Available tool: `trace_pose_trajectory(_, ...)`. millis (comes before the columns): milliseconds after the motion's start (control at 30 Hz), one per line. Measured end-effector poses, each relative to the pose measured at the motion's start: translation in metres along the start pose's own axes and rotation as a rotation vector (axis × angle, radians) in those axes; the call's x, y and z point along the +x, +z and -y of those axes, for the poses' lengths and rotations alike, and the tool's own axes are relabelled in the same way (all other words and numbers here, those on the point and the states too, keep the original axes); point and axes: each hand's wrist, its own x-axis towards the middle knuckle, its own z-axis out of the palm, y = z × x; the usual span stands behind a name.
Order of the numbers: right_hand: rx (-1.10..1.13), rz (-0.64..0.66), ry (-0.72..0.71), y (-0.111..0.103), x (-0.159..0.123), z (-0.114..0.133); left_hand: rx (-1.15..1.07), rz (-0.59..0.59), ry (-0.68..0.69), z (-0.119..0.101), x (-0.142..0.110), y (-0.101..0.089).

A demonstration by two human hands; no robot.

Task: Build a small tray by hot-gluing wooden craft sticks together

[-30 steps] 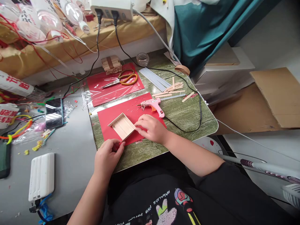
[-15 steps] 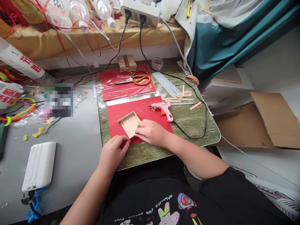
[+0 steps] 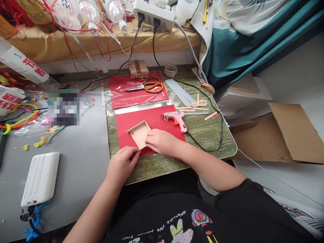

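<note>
A small tray built of wooden craft sticks [image 3: 139, 134] lies on a red sheet [image 3: 123, 124], with low walls along some of its edges. My left hand [image 3: 124, 162] pinches the near end of its front edge, thumb and forefinger together. At the right side of that edge my right hand [image 3: 160, 141] grips the tray with bent fingers, which cover its near right corner. A pink hot glue gun [image 3: 178, 118] rests just beyond the right hand, its nozzle pointing left with glue strands around it.
Scissors [image 3: 153, 86] lie on a wrapped red pack [image 3: 116, 98], beside bundled craft sticks [image 3: 138, 69]. Glue sticks [image 3: 180, 91] and loose craft sticks [image 3: 193, 108] are at the right. A black cord [image 3: 202, 148] loops over the table. A white power bank [image 3: 40, 179] sits left.
The view has swung, shifting the whole scene rightward. My right hand has moved along the tray's front edge, closer to my left hand, covering more of the corner.
</note>
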Motion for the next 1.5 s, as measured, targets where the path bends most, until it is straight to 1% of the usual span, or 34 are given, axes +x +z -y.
trace_pose_trajectory(200,0.011,-0.008,-0.004,0.001,0.000,-0.001,-0.001,0.001,-0.005,-0.001,0.001,-0.001)
trace_pose_trajectory(267,0.065,-0.050,-0.023,0.000,-0.004,-0.003,-0.002,-0.003,-0.010,-0.001,0.000,0.000)
trace_pose_trajectory(333,0.167,-0.138,-0.017,-0.002,-0.012,-0.006,-0.004,-0.004,-0.014,-0.001,0.000,0.000)
trace_pose_trajectory(433,0.344,-0.285,0.107,-0.004,-0.027,-0.011,-0.004,-0.003,-0.021,-0.001,0.000,0.001)
trace_pose_trajectory(533,0.475,-0.324,0.242,-0.002,-0.041,-0.014,0.008,0.001,-0.031,-0.002,0.000,0.000)
trace_pose_trajectory(700,0.561,-0.383,0.281,0.008,-0.047,-0.017,0.010,0.016,-0.049,-0.004,0.001,-0.002)
trace_pose_trajectory(867,0.627,-0.410,0.320,0.012,-0.045,-0.022,0.010,0.030,-0.064,-0.004,0.002,-0.001)
trace_pose_trajectory(1000,0.641,-0.416,0.289,0.012,-0.045,-0.021,0.022,0.009,-0.065,-0.005,0.001,0.000)
trace_pose_trajectory(1133,0.638,-0.414,0.313,0.011,-0.045,-0.018,0.017,-0.009,-0.071,-0.007,0.001,-0.001)
trace_pose_trajectory(1267,0.639,-0.398,0.347,0.012,-0.045,-0.018,0.013,-0.015,-0.056,-0.008,0.001,-0.002)
trace_pose_trajectory(1500,0.663,-0.414,0.344,0.015,-0.044,-0.021,0.009,-0.004,-0.031,-0.006,0.002,-0.002)
